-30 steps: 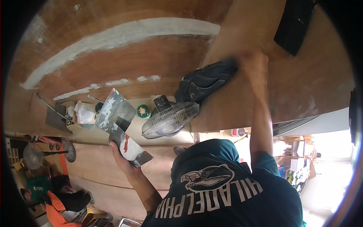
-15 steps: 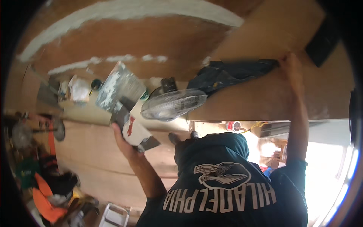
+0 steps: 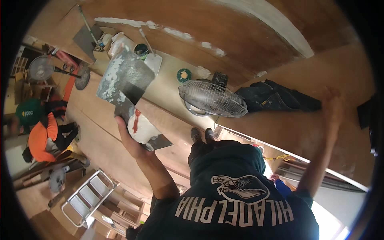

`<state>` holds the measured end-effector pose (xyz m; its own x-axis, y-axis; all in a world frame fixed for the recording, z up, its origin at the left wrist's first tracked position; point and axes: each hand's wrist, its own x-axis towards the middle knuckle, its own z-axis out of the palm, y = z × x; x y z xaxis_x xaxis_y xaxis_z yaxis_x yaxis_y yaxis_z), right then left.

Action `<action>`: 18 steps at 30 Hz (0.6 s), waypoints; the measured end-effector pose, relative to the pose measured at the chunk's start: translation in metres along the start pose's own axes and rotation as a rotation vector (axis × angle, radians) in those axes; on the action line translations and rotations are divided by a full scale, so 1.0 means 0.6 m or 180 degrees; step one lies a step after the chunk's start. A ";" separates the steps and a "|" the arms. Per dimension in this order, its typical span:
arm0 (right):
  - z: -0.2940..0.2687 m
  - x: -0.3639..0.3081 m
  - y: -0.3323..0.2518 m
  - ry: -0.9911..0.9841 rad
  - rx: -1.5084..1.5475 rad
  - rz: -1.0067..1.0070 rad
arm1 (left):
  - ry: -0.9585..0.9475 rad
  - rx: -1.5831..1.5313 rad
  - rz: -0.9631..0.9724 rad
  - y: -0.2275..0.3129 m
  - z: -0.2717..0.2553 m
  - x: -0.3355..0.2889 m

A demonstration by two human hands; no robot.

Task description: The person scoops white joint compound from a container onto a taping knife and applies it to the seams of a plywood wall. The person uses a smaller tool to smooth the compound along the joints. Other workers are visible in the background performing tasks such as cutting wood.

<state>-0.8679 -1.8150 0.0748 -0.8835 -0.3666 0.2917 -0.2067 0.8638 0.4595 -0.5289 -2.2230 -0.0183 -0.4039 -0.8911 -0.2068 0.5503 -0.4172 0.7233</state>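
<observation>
The lower metal plate [image 3: 125,109] is grasped by the left hand [image 3: 135,144], with the thumb laid along its edge and the other fingers hidden beneath. A mound of white paste [image 3: 145,129] with a red streak is carried on it. Against its upper end a wider metal blade [image 3: 126,74] is seen, its face blotched with pale residue; how the two are joined or stacked cannot be told.

The right arm is stretched well out to the right, and the right hand [image 3: 333,105] is placed at the far end of a dark blue cloth [image 3: 276,98] — a pocket and seams can be made out on it. The hand is blurred, so whether the cloth is gripped or merely touched cannot be told. The cloth is spread across a brown wooden surface [image 3: 280,128], its left end met by the grille of a fan [image 3: 212,98].

Beside the fan, a round green container [image 3: 184,75] is set on a pale surface [image 3: 170,86]. Farther left, a pale flat scraper [image 3: 153,63] is seen near a dark bucket [image 3: 141,49]. Behind these, a brown panel [image 3: 240,32] is marked with white patches and a broad curved white band [image 3: 276,18].

At the lower left, a folding ladder [image 3: 90,192] is seen — near it, a co-worker in an orange top [image 3: 40,138] is bent low.
</observation>
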 end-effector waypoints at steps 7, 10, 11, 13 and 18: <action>0.325 0.037 -0.492 -0.2325 0.3881 -0.1557 | 0.0002 -0.0031 0.0687 0.030 -0.011 -0.024; 0.606 0.014 -0.634 -0.2213 0.3489 -0.1794 | 0.0183 0.0191 0.0932 0.058 -0.002 -0.039; 0.626 0.013 -0.660 -0.2408 0.3636 -0.1630 | 0.0373 0.0308 0.1148 0.066 -0.010 -0.053; 0.619 0.005 -0.695 -0.2901 0.3819 -0.1443 | 0.0739 0.0571 0.1598 0.083 -0.034 -0.104; 0.786 0.025 -0.747 -0.2673 0.3257 -0.1660 | 0.1005 0.0672 0.2101 0.120 -0.050 -0.186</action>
<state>-0.9867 -2.0444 -0.5222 -0.5212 -0.7173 -0.4625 -0.4689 0.6935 -0.5470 -0.4222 -2.1589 0.0367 0.2063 -0.9658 0.1568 0.4409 0.2348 0.8663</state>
